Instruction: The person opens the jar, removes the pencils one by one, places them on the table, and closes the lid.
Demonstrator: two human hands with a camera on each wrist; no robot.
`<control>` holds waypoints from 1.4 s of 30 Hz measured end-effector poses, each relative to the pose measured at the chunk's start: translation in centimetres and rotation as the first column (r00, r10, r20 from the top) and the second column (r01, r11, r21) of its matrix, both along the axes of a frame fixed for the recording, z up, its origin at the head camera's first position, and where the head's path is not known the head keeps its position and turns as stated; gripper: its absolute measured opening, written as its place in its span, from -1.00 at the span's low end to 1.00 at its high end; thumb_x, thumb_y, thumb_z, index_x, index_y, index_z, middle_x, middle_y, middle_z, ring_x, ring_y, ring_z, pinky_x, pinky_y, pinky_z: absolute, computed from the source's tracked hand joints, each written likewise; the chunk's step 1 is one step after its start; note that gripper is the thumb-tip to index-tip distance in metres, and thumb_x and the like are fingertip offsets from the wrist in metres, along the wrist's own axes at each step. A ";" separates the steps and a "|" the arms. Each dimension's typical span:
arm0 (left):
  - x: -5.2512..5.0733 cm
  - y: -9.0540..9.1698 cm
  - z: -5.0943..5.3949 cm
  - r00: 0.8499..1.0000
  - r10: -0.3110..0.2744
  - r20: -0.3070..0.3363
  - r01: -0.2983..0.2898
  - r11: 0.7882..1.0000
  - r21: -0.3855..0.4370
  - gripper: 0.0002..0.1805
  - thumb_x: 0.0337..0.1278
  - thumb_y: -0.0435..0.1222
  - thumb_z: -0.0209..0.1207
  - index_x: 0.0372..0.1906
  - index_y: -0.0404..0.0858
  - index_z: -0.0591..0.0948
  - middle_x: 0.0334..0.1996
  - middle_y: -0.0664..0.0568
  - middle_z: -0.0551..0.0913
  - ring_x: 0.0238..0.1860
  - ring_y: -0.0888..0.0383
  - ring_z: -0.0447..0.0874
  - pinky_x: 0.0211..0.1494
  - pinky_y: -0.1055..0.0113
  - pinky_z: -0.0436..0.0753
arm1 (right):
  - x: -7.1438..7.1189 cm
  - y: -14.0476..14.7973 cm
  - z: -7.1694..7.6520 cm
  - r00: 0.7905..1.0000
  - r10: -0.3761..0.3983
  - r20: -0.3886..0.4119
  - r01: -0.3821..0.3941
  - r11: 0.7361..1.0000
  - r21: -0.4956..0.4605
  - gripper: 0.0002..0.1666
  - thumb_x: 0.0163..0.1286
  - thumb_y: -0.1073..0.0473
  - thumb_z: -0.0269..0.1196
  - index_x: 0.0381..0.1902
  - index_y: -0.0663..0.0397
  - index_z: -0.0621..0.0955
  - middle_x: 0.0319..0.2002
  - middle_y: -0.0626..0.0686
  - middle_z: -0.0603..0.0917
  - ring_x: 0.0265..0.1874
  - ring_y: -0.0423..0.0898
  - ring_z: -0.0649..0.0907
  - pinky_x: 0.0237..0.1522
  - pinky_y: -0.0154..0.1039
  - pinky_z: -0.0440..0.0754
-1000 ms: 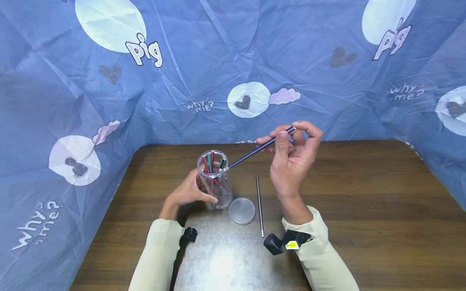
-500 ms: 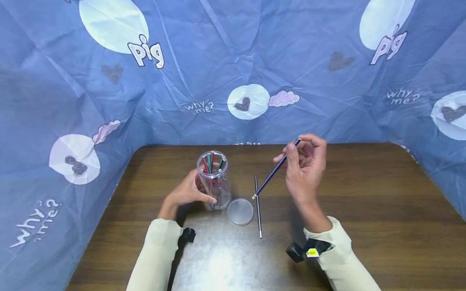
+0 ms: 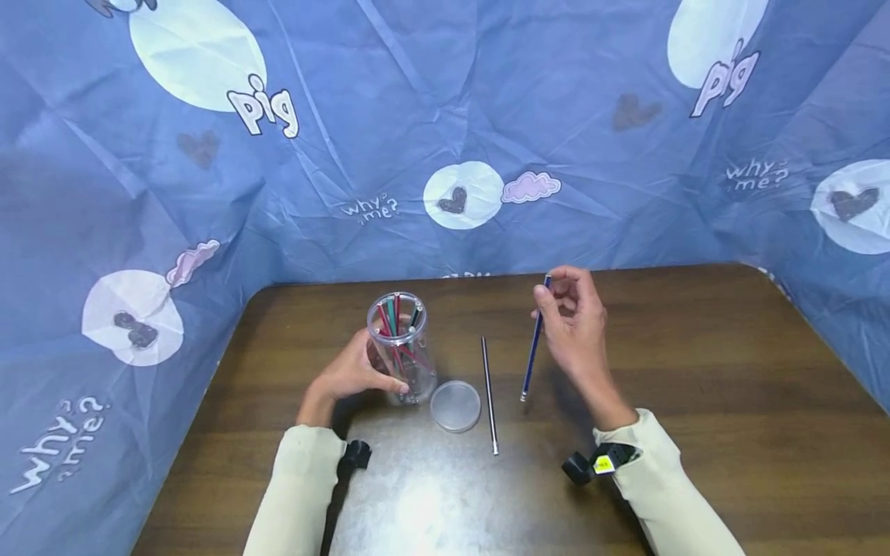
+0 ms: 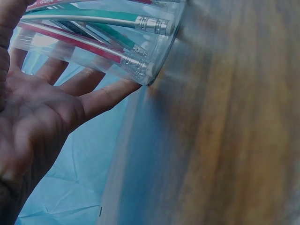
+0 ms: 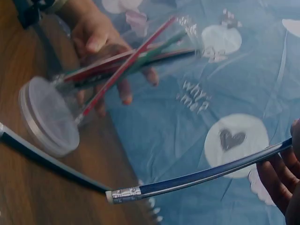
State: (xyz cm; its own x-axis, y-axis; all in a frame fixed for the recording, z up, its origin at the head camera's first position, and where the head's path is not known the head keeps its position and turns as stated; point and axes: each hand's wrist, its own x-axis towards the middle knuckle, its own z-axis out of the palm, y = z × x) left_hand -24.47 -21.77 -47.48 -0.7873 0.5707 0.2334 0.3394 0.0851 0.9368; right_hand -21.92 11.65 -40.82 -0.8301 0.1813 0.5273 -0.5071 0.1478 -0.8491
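A clear plastic jar (image 3: 419, 371) stands on the table, held by my left hand (image 3: 345, 376) with the thumb in front and the fingers behind. Inside it lean several red, green and dark pencils; their metal ferrules and white erasers show in the left wrist view, as on this green pencil (image 4: 93, 17). My right hand (image 3: 577, 328) pinches a blue pencil (image 3: 534, 351) near its upper end, eraser end down. Whether that eraser touches the table cannot be told. A second dark pencil (image 3: 490, 401) lies on the table between the jar and my right hand.
A round clear lid (image 3: 455, 407) lies flat just right of the jar's base. The brown wooden table (image 3: 695, 371) ends at a blue printed cloth (image 3: 591, 224) hanging behind and at both sides.
My right hand has drawn the blue pencil away from the jar's rim, to the right and down, and turned it nearly upright. The left hand keeps its hold on the jar.
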 end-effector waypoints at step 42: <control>0.1 0.0 0.0 1.000 -0.007 0.012 0.007 1.000 0.009 0.00 -0.38 -0.57 0.55 0.35 -0.32 0.36 0.09 -0.17 0.64 0.06 -0.03 0.64 0.14 -0.07 0.62 | -3.2 -1.2 -9.2 0.887 -0.268 0.375 -0.023 0.787 0.617 -0.66 0.25 0.00 0.42 -0.26 0.14 0.61 -0.51 -0.04 0.72 -0.47 -0.05 0.68 -0.36 -0.05 0.60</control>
State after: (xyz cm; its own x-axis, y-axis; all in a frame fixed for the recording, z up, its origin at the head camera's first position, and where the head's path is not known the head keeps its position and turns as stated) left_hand -24.38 -21.76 -47.48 -0.7862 0.5741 0.2288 0.3287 0.0749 0.9415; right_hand -25.11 10.48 -50.05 -0.9836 0.0717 0.1652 -0.0625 0.7246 -0.6864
